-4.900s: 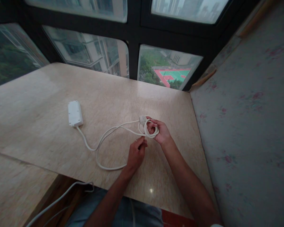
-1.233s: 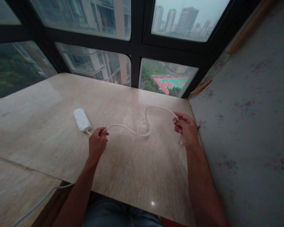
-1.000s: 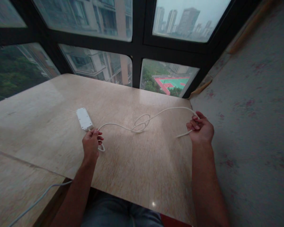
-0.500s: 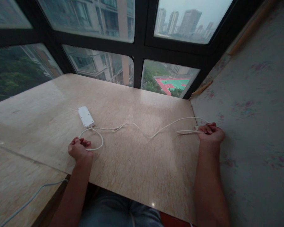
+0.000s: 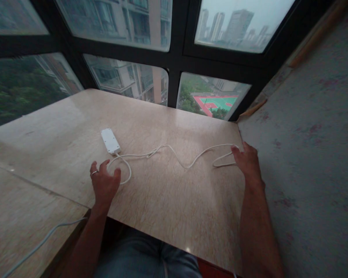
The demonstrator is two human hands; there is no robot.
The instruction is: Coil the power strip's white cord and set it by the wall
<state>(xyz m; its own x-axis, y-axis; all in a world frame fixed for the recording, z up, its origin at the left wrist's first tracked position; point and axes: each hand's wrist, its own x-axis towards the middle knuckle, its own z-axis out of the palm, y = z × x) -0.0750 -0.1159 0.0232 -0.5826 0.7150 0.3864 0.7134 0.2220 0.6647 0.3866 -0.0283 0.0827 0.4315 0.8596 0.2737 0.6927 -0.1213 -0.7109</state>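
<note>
A white power strip point(image 5: 110, 141) lies on the beige marble tabletop point(image 5: 168, 200). Its white cord point(image 5: 174, 155) runs loosely to the right across the table, with a small loop at each end. My left hand point(image 5: 103, 182) hovers with fingers spread just beside the left loop, holding nothing; a ring shows on one finger. My right hand point(image 5: 248, 162) rests open at the table's right edge, fingertips touching the cord's right loop. The plug is hidden behind my right hand.
Dark-framed windows point(image 5: 176, 58) run along the far edge. A pale floral wall point(image 5: 307, 154) closes the right side. A second marble slab point(image 5: 20, 216) lies at the lower left, with a grey cable point(image 5: 40, 243) hanging off its near edge.
Both hands pulled the coiled cord apart until it lay stretched across the table. Since half a second ago both fists have let go of the cord and spread their fingers.
</note>
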